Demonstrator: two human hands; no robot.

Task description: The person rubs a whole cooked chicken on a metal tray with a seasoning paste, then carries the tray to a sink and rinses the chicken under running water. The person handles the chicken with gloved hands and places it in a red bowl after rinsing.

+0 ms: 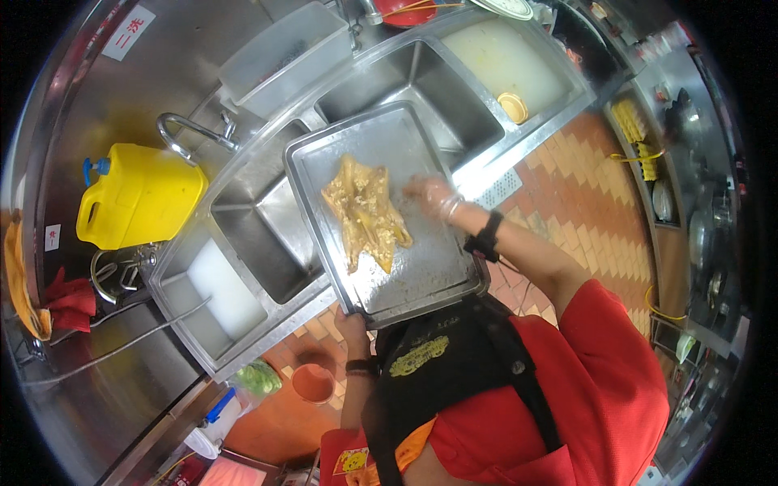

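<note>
A rectangular metal tray (425,261) rests tilted across the sink's front edge and reaches back to my black apron. On it lies a flattened, yellowish piece of poultry (364,212) with pale minced bits over its surface. My left hand (352,328) grips the tray's near left corner; most of its fingers are hidden under the rim. In a clear plastic glove, my right hand (433,197) is over the tray just right of the poultry, apart from it. Motion blur hides how its fingers are set and whether anything small is between them.
Beyond the tray runs a steel sink with several basins (389,91); the left one (228,297) holds water. A yellow jug (143,197) with a blue pump stands by a curved faucet (194,130). A translucent tub (285,58) sits behind. An orange bucket (313,383) is on the tiled floor.
</note>
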